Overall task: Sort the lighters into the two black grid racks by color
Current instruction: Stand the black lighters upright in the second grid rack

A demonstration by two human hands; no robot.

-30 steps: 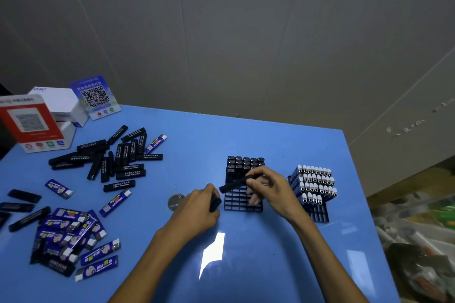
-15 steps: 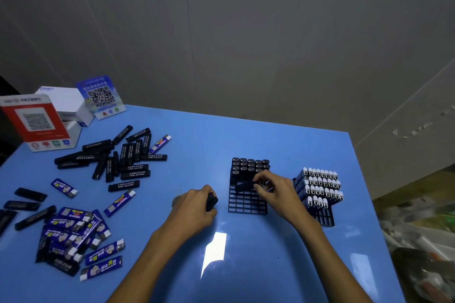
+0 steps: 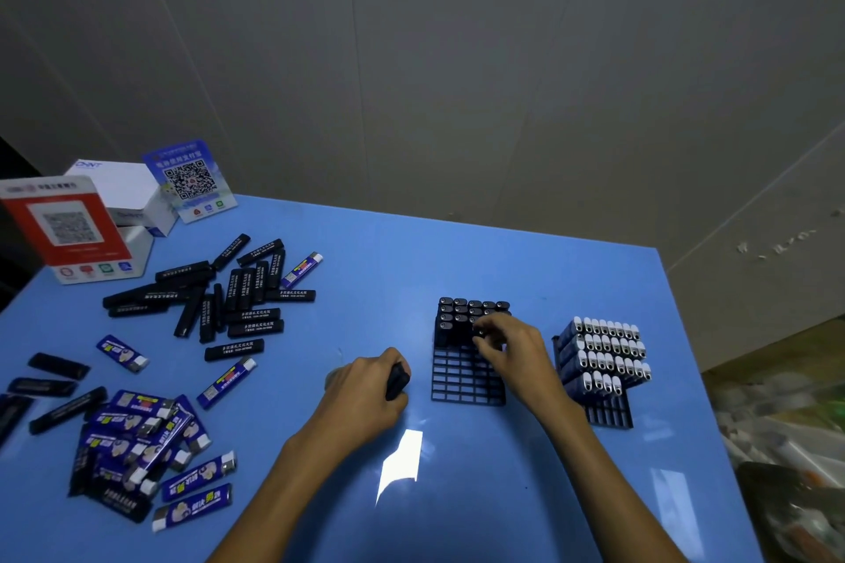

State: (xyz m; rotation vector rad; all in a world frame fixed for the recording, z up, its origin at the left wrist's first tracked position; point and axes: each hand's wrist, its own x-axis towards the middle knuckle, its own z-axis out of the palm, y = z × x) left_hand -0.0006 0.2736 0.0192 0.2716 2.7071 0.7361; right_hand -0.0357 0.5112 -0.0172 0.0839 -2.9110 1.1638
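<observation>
Two black grid racks stand on the blue table. The left rack (image 3: pixel 462 384) has black lighters (image 3: pixel 462 315) filling its far rows. The right rack (image 3: pixel 610 416) holds several blue lighters with white caps (image 3: pixel 603 350). My right hand (image 3: pixel 512 350) pinches a black lighter (image 3: pixel 480 332) upright over the left rack, its lower end down among the cells. My left hand (image 3: pixel 366 393) rests on the table left of that rack and grips another black lighter (image 3: pixel 397 381). Loose black lighters (image 3: pixel 228 293) and loose blue lighters (image 3: pixel 151 448) lie at the left.
A red QR-code stand (image 3: pixel 68 229), a white box (image 3: pixel 123 192) and a blue QR-code stand (image 3: pixel 189 181) sit at the table's far left corner. The table's right edge (image 3: pixel 686 334) runs close to the right rack. Clutter lies on the floor at the right.
My right hand has turned its black lighter from lying level above the left rack to upright and lowered it into the rack. My left hand has kept still with its lighter.
</observation>
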